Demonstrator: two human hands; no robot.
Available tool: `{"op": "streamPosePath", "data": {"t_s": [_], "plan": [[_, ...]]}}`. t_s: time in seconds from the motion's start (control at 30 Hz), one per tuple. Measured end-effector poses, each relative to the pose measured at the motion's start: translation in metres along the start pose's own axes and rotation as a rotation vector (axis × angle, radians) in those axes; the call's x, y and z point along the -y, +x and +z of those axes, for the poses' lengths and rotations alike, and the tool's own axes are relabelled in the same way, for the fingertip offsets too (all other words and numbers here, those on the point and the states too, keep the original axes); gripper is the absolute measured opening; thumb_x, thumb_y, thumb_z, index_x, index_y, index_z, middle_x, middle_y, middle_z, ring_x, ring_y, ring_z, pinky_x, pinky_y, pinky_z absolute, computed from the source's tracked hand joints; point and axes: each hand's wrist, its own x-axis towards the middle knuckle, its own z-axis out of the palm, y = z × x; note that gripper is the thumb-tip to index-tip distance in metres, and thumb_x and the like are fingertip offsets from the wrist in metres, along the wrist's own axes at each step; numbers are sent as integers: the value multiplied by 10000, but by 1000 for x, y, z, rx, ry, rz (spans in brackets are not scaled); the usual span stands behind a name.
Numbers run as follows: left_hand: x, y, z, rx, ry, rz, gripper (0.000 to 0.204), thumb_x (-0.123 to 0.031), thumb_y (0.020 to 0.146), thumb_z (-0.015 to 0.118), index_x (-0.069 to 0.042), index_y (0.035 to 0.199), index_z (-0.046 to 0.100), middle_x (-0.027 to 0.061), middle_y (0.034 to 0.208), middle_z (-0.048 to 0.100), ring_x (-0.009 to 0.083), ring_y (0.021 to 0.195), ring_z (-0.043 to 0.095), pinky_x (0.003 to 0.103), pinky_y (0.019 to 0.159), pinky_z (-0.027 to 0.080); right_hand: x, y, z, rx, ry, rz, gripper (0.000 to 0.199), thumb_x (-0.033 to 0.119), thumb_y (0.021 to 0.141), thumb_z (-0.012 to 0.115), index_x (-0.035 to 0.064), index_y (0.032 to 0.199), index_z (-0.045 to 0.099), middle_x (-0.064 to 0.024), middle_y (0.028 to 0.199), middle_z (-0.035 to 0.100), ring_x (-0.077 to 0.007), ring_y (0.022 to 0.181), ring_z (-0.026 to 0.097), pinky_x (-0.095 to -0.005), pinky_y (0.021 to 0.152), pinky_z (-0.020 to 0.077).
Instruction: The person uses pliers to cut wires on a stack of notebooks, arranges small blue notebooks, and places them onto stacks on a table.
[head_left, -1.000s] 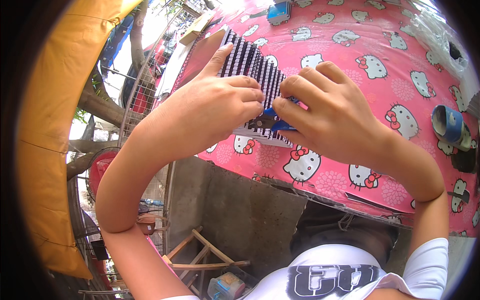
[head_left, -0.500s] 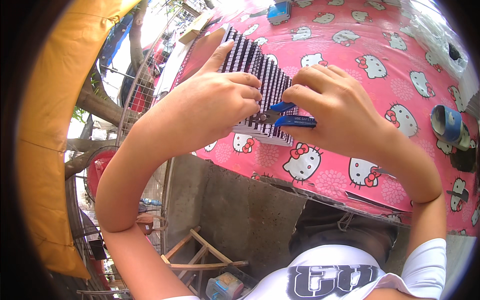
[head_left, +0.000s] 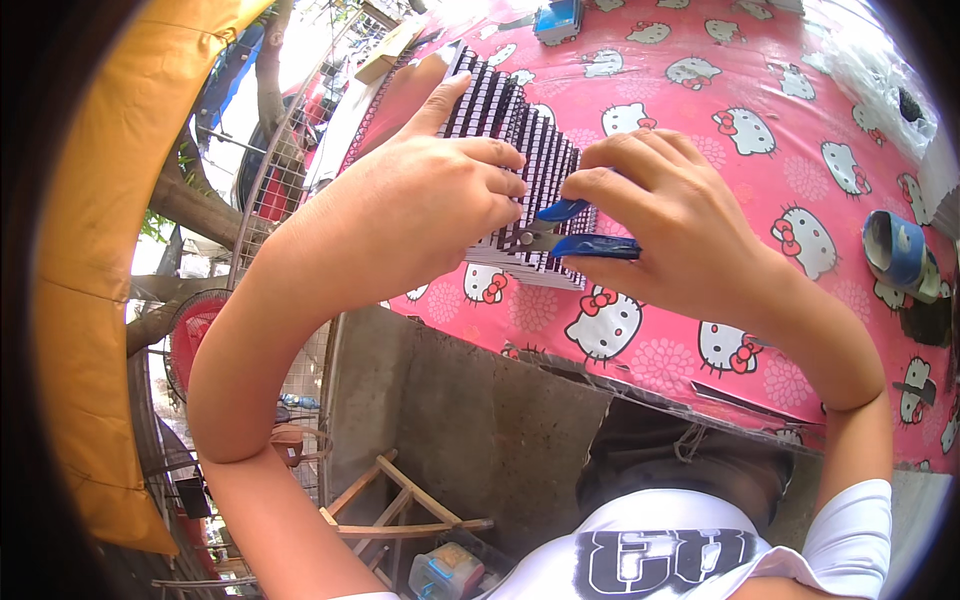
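Note:
A stack of notebooks (head_left: 505, 120) with black spiral bindings lies at the table's left side, its bound edges facing up in rows. My left hand (head_left: 430, 195) lies across the left part of the stack, thumb stretched toward the far end and fingers bent onto the bindings. In my right hand (head_left: 670, 215) is a pair of cutting pliers (head_left: 595, 245) with blue handles. The handles stand apart, the thumb below and the fingers above. The metal head points left to the near bindings, close to my left fingertips; its tips are hard to make out.
A pink patterned cloth covers the table (head_left: 660, 365). A blue-and-white roll (head_left: 893, 250) stands at the right, near clear plastic wrapping (head_left: 880, 90). A small blue stack (head_left: 558, 20) sits at the far edge. Below left are a wooden frame (head_left: 400, 495) and a wire mesh fence.
The pliers' handles have spread slightly wider in my right hand, and their head has shifted a little. My left hand stays on the notebooks, nearly unmoved.

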Motion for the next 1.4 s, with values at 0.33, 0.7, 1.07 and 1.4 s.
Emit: {"op": "streamPosePath", "data": {"t_s": [0.33, 0.7, 1.07, 1.4], "plan": [[0, -1, 5, -51, 107, 50, 371, -117, 699, 706, -156, 1067, 684, -55, 1130, 659, 146, 1198, 528, 573, 1137, 208, -18, 11, 3, 629, 719, 759, 494, 451, 760, 757, -12, 919, 685, -138, 762, 654, -249, 729, 654, -370, 646, 515], [0, -1, 3, -10, 40, 35, 368, -119, 674, 728, -132, 1040, 692, -68, 1105, 665, 149, 1199, 524, 581, 1137, 195, -14, -18, 15, 59, 97, 40, 458, 302, 731, 756, 55, 1062, 557, -126, 1043, 550, -328, 1011, 540, -430, 879, 416], [-5, 2, -5, 78, 73, 3, 387, -100, 677, 722, -130, 1061, 691, -39, 1133, 663, 160, 1215, 519, 576, 1138, 197, -27, 8, 0, 727, 1308, 1159, 442, 390, 810, 751, -29, 930, 676, -95, 801, 681, -173, 570, 630, -284, 541, 502], [-15, 15, 9, 93, 172, -34, 341, -88, 778, 618, -129, 1109, 692, 0, 1194, 651, 188, 1235, 515, 503, 1125, 265, -19, -27, 12, 91, 214, 124, 386, 283, 706, 773, 50, 961, 602, -107, 914, 588, -303, 903, 587, -409, 778, 466]]}}
